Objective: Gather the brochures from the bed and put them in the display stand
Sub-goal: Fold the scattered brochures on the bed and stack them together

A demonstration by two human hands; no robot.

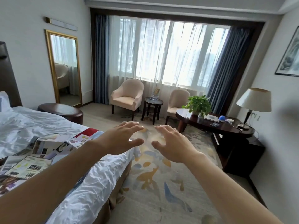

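Both hands empty, fingers spread: left hand [125, 137], right hand [169, 143], held out over the carpet [155, 183] past the bed's foot edge. Brochures [37, 156] lie scattered near the bed's [90, 180] left side, untouched. Display stand [154, 95], probably, on the round side table [153, 101] by the window. Risk: glossy sheets slipping off the rumpled duvet when scooped.

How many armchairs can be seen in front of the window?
2: one beige upholstered armchair stands left of the small round dark wooden side table, the other beige armchair right of it, partly hidden behind the green potted plant.
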